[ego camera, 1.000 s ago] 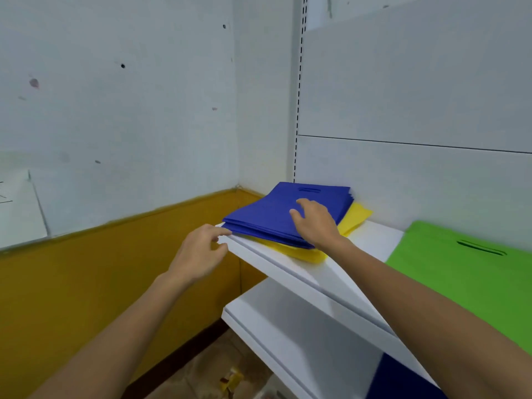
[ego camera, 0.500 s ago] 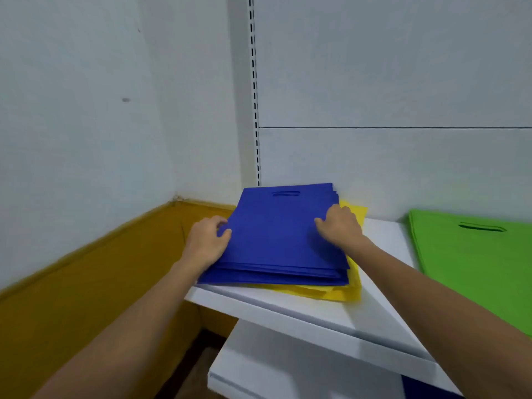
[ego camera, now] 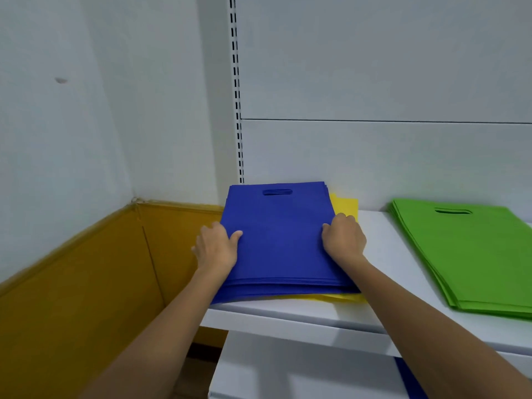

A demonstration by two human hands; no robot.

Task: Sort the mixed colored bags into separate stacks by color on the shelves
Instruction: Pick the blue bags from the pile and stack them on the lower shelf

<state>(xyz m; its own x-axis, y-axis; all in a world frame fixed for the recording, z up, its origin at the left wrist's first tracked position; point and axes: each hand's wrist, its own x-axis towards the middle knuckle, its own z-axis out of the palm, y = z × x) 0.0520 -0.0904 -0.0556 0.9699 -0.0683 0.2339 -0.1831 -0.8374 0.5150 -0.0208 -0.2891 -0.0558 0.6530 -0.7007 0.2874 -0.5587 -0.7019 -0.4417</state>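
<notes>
Left hand point(ego camera: 216, 249) at nine o'clock and right hand point(ego camera: 344, 240) at three clasp the edges of the stack of flat blue fabric bags point(ego camera: 282, 243). It looks soft and light, and would likely slide on the yellow fabric bags point(ego camera: 344, 204) beneath.

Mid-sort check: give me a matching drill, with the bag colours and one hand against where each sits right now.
Things:
1. blue bags
2. yellow bags
3. green bags
4. right hand

Places:
A. alone, further right on the shelf
B. gripping the blue bags' right edge
C. underneath another colour
D. top of the left pile

Pairs: 1-D, 2-C, 3-A, 4-B
</notes>
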